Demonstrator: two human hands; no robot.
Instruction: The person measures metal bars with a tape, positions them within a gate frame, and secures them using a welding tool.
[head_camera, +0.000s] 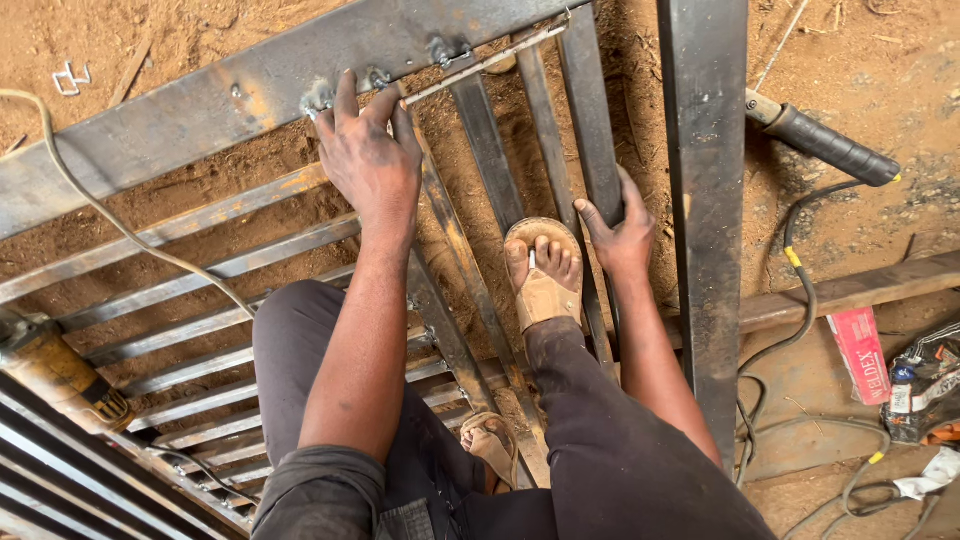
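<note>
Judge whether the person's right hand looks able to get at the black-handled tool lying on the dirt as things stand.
Probably yes: the right hand grips a thin bar, and the black-handled tool lies uncovered beyond the wide steel upright, which the arm would have to cross.
</note>
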